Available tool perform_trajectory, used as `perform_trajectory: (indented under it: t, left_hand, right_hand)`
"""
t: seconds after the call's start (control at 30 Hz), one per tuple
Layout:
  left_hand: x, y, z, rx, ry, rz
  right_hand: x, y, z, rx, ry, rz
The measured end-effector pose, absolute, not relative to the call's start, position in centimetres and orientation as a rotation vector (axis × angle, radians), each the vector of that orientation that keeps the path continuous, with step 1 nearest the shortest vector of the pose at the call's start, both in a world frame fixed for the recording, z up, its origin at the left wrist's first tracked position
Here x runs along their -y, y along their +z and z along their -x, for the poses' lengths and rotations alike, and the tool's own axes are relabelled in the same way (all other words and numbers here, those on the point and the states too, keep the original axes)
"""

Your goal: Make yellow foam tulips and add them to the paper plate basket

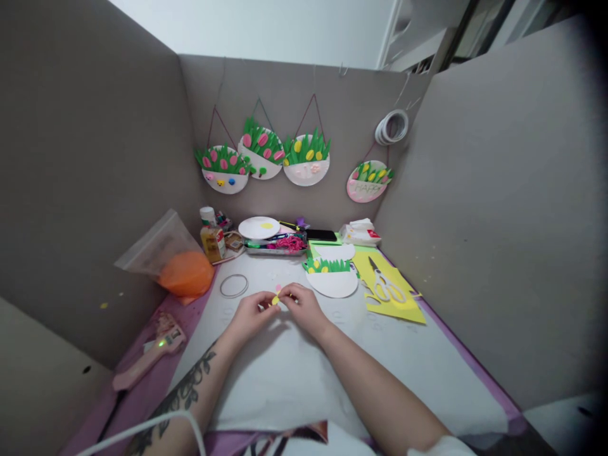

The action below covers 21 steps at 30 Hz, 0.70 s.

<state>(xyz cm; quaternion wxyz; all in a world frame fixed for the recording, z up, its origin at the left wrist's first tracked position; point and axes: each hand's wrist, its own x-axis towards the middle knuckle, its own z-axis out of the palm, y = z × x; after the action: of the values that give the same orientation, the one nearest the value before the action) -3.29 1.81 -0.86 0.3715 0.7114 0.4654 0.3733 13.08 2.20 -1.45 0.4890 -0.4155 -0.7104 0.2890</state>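
Observation:
Between my two hands, over the middle of the white table cover, is a small yellow paper piece (276,299). My left hand (253,311) pinches it from the left. My right hand (303,305) has its fingertips closed on the same piece from the right. A tiny pink paper bit (278,287) shows just beyond the fingertips. Past my right hand lies a white paper-plate pocket (332,284) with green paper grass and yellow paper flowers along its top. The fingers partly cover the yellow piece, so its exact shape is hard to tell.
White scissors (387,286) rest on yellow paper (403,308) at the right. A pink glue gun (152,358) with a green light lies left, near a bag of orange material (185,272). Behind are a tray (275,251), glue bottle (212,240) and phone (322,235). Finished plate pockets (306,172) hang above.

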Motion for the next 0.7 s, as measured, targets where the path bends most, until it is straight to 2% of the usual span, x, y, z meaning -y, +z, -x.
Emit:
perform_trajectory:
  t: [0.47,0.7]
  left_hand:
    - [-1.39,-0.23,3.05,-1.263,1.019,-1.751]
    - [-1.27,-0.04,2.98,-1.237,1.048,-1.744]
  right_hand:
    - [-2.08,-1.61,-12.44,1.432,0.959,0.953]
    - [-2.06,-1.63,-12.14,1.377,0.949,0.970]
